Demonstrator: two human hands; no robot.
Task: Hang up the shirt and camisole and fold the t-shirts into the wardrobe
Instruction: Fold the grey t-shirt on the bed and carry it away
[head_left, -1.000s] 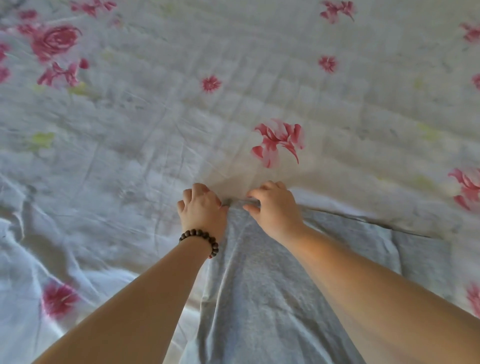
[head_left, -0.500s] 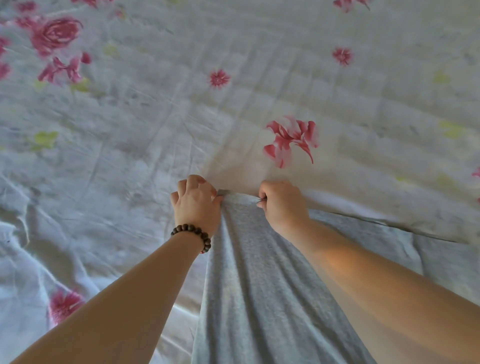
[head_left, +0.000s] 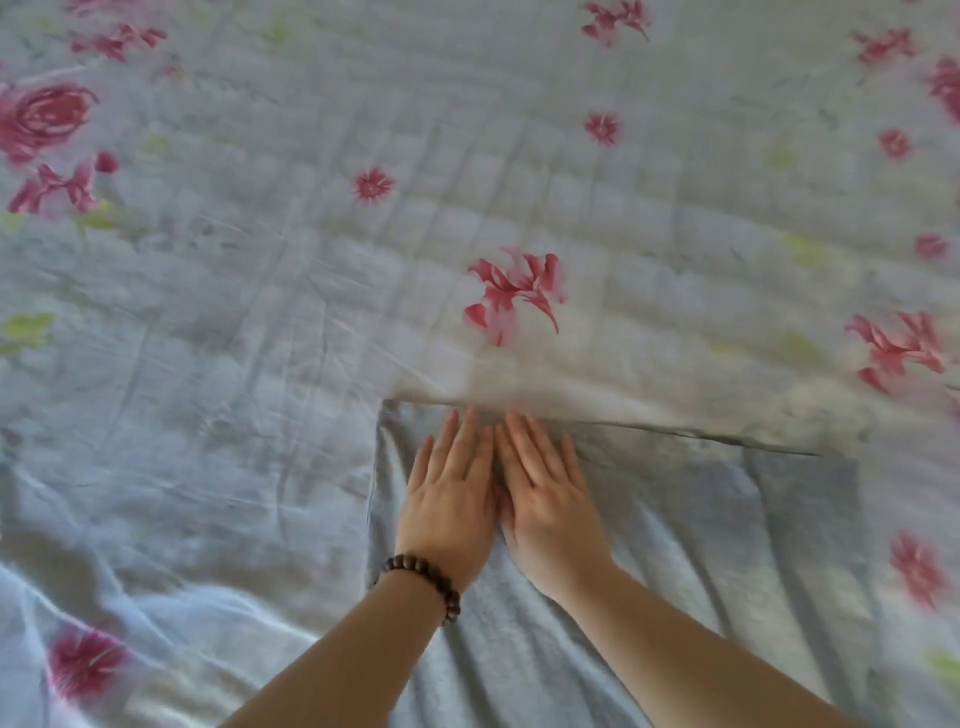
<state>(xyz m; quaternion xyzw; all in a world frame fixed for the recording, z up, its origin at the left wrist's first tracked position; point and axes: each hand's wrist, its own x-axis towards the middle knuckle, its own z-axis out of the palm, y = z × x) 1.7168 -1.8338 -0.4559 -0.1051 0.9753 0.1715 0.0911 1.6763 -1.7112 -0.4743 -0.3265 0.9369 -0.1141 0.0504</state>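
A grey t-shirt (head_left: 701, 530) lies spread on the bed, its far edge running straight across just beyond my fingertips. My left hand (head_left: 449, 499), with a dark bead bracelet on the wrist, lies flat on the cloth with straight fingers. My right hand (head_left: 545, 493) lies flat right beside it, fingers straight too, the two hands touching side by side near the shirt's far left corner. The cloth shows long wrinkles toward the near right. Neither hand holds anything.
A white bedsheet (head_left: 260, 312) with pink flowers and pale green leaves covers the whole bed around the shirt. It is creased and bunched at the near left (head_left: 104, 597). No wardrobe or other garment is in view.
Both hands have let go of the shirt's far edge, which they pinched before, and now lie flat on the cloth. The shirt's edge has settled onto the bed.
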